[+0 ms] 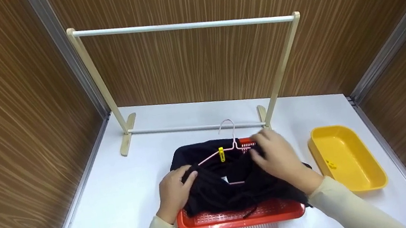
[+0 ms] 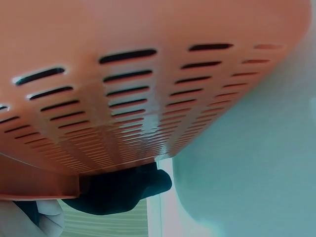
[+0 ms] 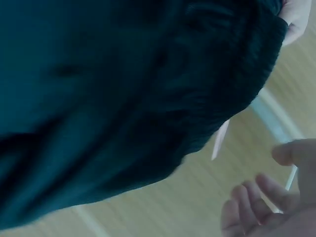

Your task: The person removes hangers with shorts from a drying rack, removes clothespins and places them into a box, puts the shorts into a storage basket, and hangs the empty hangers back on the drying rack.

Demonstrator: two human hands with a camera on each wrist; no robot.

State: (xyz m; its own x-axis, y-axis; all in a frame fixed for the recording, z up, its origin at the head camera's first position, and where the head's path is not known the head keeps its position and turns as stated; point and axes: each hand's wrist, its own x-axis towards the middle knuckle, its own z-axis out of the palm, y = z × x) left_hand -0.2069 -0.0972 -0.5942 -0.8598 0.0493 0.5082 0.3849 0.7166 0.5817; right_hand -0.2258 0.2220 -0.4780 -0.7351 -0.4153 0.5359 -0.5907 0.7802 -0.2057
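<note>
A black elastic-waist garment (image 1: 213,191) lies bunched over a red basket (image 1: 241,222). Its gathered waistband (image 3: 237,98) shows in the right wrist view. A pink hanger (image 1: 233,133) sits in the waist opening, hook upward, with a yellow clip (image 1: 221,154) on its left arm. My left hand (image 1: 175,188) pinches the waistband at the left between thumb and fingers. My right hand (image 1: 277,155) is over the garment's right side, near the hanger's right arm. In the right wrist view that hand (image 3: 266,207) has its fingers spread loosely, apart from the cloth.
Behind the basket stands a wooden rack with a white top bar (image 1: 183,26) and a lower bar (image 1: 173,129). A yellow tray (image 1: 352,149) with small yellow clips (image 1: 331,164) is at the right. Wood-grain panels (image 1: 188,65) enclose the white table (image 1: 108,201).
</note>
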